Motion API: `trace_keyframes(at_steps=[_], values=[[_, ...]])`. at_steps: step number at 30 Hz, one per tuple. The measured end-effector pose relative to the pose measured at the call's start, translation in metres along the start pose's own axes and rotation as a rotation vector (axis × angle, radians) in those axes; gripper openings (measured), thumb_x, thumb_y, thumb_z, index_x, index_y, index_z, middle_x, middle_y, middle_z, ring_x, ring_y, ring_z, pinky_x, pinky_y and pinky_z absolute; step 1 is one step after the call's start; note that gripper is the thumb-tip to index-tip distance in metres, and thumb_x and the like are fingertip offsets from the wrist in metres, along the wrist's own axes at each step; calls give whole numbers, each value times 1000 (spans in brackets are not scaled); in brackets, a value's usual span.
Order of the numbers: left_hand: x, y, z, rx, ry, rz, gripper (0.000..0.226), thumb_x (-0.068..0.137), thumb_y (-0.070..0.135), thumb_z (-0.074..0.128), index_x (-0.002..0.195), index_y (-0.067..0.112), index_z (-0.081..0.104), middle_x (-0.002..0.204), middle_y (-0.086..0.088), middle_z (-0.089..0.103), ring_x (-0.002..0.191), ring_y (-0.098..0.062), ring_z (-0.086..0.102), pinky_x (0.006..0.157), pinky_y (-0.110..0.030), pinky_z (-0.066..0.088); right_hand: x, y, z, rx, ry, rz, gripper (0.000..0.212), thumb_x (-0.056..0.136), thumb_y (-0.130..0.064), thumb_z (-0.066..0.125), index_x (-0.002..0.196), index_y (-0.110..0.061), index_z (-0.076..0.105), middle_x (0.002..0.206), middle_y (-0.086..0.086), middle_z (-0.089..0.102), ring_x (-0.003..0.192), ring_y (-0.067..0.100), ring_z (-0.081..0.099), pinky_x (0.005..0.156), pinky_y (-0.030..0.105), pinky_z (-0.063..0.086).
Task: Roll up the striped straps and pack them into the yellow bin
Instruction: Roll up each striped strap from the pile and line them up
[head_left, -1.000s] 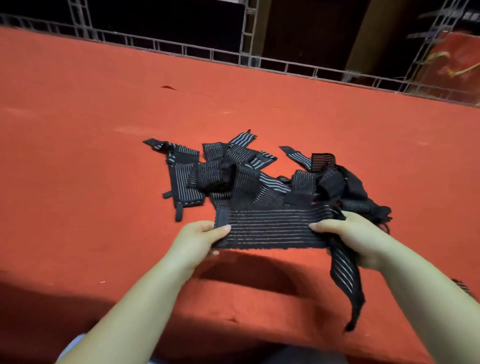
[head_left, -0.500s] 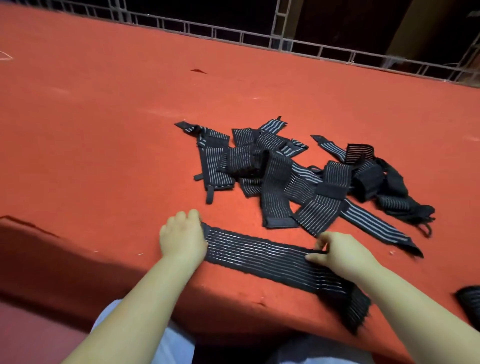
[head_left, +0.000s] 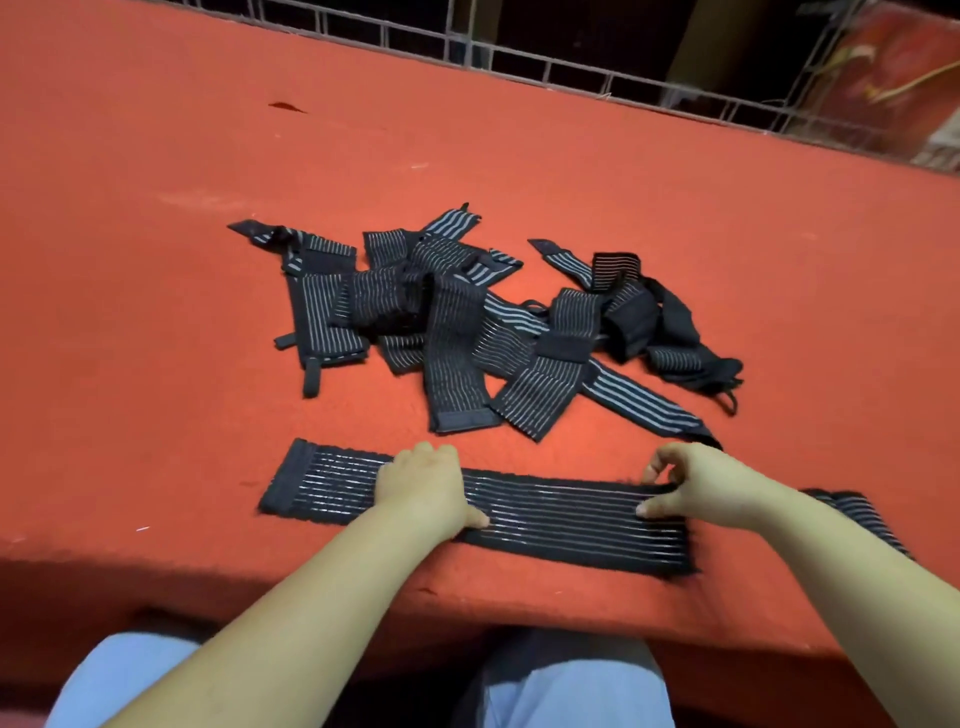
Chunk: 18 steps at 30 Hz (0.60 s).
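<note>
Right hand: fingers curled over the far edge of the flat strap and thumb pressed on its top face, so the strap was pinched near its right end. Left hand: knuckles up, fingers folded under, pressing down on the strap left of its middle; thumb tip lay on the stripes. Whether the left fingers actually gripped fabric could not be told from this view.

Strap lay stretched out flat, running left to right and slightly toward the near edge of the table. Left end finished in a plain black band; right end reached close to the table edge. Not yet rolled.

Surface: red-orange felt-like cover, with a small dark mark far left. Near edge dropped off in shadow; the person's knees in pale blue fabric showed below it. Behind the table ran a metal truss rail, with dark space beyond and something red with yellow markings at upper right.

Strap appearance: black elastic with thin pale lengthwise stripes, closely spaced. A loose pile of similar straps lay just beyond the hands, overlapping and folded at odd angles, some with wider grey stripes, some with plain black tabs and small loops. Another strap showed beside the right forearm, partly hidden by it
</note>
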<state>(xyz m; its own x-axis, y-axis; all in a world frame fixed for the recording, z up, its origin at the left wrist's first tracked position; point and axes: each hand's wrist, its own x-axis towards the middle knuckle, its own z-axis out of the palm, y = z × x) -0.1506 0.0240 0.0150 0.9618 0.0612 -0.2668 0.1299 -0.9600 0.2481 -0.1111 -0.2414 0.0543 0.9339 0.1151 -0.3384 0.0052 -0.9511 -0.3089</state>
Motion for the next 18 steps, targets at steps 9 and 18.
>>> trace_keyframes(at_steps=[9, 18], values=[[13, 21, 3, -364, 44, 151, 29, 82, 33, 65, 108, 24, 55, 119, 0, 53, 109, -18, 54, 96, -30, 41, 19, -5, 19, 38, 106, -28, 26, 75, -22, 77, 72, -24, 51, 69, -14, 52, 68, 8, 51, 60, 21, 36], [68, -6, -21, -375, 192, -367, 69, 83, 55, 58, 137, 18, 38, 141, -9, 40, 130, -30, 34, 106, -41, 27, 56, -76, 53, 314, 265, -218, 30, 84, -24, 67, 113, -26, 58, 114, -9, 59, 101, 9, 56, 93, 24, 42]])
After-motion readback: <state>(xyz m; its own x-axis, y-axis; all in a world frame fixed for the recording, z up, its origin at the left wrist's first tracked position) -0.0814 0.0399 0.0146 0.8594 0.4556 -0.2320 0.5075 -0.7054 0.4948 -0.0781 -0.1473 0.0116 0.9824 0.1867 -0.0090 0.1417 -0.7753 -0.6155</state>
